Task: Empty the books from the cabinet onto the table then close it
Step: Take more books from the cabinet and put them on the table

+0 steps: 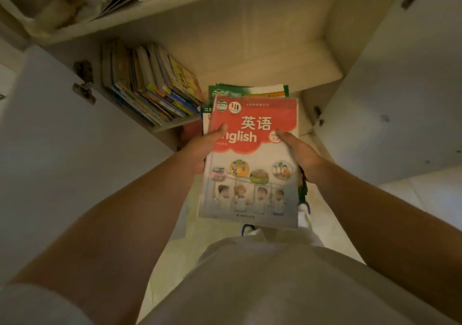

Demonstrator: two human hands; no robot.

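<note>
before the open cabinet (262, 49), whose doors stood wide, the left hand (200, 149) and right hand (300, 152) each gripped a side of a small stack topped by a red english textbook (252, 159), thumbs pressed on the cover, probably so it would carry level, while a row of leaning books (150, 87) waited on the shelf.

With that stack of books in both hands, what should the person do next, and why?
Probably carry the stack away to the table, which is out of view. Both the left hand and the right hand grip it, already clear of the shelf. More leaning books remain in the cabinet, so closing its doors would be premature.
</note>
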